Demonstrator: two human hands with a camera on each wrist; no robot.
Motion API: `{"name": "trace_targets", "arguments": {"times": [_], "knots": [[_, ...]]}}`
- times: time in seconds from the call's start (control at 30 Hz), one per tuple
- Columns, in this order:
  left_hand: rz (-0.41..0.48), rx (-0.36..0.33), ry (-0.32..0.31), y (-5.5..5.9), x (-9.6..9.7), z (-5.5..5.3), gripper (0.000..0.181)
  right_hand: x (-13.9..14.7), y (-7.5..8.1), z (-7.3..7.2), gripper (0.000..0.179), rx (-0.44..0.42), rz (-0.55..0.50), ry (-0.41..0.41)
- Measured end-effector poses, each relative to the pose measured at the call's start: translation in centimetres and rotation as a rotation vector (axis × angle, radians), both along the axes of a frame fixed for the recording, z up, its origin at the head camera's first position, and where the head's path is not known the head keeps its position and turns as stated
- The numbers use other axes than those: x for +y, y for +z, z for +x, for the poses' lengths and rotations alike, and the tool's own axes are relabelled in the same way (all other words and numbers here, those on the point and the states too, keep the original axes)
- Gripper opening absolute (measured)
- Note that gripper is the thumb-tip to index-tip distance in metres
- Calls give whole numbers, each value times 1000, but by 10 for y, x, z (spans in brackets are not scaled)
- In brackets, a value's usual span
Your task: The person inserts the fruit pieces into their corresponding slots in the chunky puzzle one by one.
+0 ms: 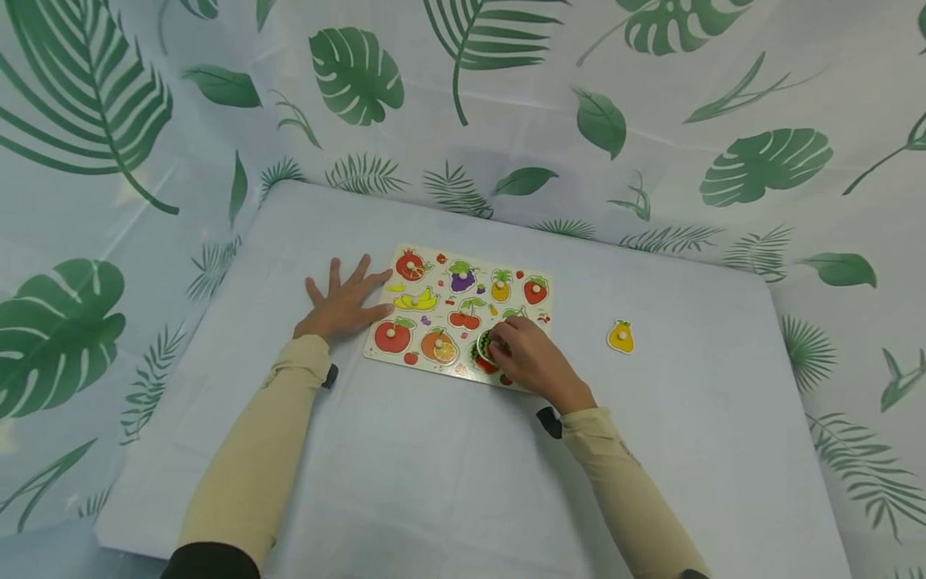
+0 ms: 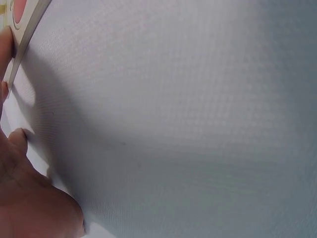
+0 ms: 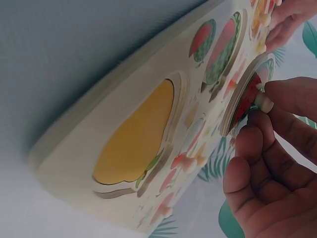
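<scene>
A wooden fruit knob puzzle board [image 1: 436, 272] lies on the white table. My right hand [image 1: 535, 358] pinches the small knob of a watermelon piece [image 3: 246, 101] between thumb and fingers. In the right wrist view this piece is tilted, raised over the board beside the printed watermelon recess [image 3: 223, 54]. Spread out flat, my left hand [image 1: 343, 310] has its fingers at the board's left edge; the left wrist view shows a fingertip against that edge. A yellow pear-shaped recess [image 3: 138, 134] lies in the board's near right corner, hidden by the right hand in the head view.
A yellow pear piece [image 1: 620, 337] with a knob lies on the table to the right of the board. Seated in the board are an apple [image 1: 393, 336], an orange [image 1: 439, 346], bananas [image 1: 415, 300] and several other fruits. A leaf-patterned curtain [image 1: 506, 104] hangs behind the table.
</scene>
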State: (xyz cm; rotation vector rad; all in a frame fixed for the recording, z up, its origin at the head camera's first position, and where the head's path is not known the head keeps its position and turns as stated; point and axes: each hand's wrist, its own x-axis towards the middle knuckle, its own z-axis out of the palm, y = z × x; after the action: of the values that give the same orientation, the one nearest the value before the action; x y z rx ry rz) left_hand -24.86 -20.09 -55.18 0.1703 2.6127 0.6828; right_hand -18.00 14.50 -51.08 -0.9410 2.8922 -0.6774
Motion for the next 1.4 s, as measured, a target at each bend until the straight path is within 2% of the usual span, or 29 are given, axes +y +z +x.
{"name": "trace_targets", "arguments": {"times": [0.4, 1.1, 1.4], "knots": [[0, 8, 0, 3, 0, 1, 80, -7, -12, -7, 9, -49, 16, 6], [7, 16, -1, -3, 0, -1, 80, -14, -20, 3, 8, -20, 46, 28], [3, 13, 5, 1, 1, 0, 79, -16, -22, 4, 8, -7, 34, 25]]}}
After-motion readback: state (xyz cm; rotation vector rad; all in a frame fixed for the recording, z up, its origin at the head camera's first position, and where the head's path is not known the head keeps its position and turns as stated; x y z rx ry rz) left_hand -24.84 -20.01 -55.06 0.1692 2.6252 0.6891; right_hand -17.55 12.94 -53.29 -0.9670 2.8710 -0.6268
